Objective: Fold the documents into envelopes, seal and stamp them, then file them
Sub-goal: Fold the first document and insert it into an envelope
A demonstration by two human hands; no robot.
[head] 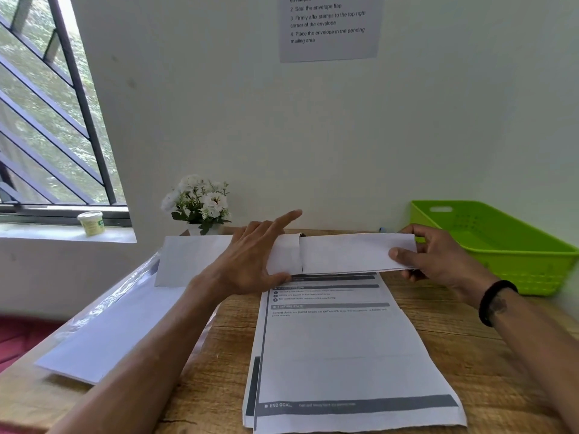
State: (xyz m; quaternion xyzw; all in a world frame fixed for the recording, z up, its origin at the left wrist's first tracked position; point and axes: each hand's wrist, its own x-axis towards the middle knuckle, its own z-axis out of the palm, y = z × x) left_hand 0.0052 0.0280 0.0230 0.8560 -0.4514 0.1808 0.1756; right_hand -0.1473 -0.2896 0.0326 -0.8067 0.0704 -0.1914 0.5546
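A folded document (351,253) was held above the printed sheets (341,349) on the wooden table (470,355), pinched by the right hand (435,258) and partly inserted into an envelope (283,255) gripped by the left hand (250,261).

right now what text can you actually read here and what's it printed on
Wall notice: "envelopes"
"2 Seal the envelope flap"
"3 Firmly affix stamps to the top right corner of the envelope"
"4 Place the envelope in the pending mailing area"
Document stack: "STARTING STATE"
"END GOAL"; smaller print blurred.
Jar: label unreadable.
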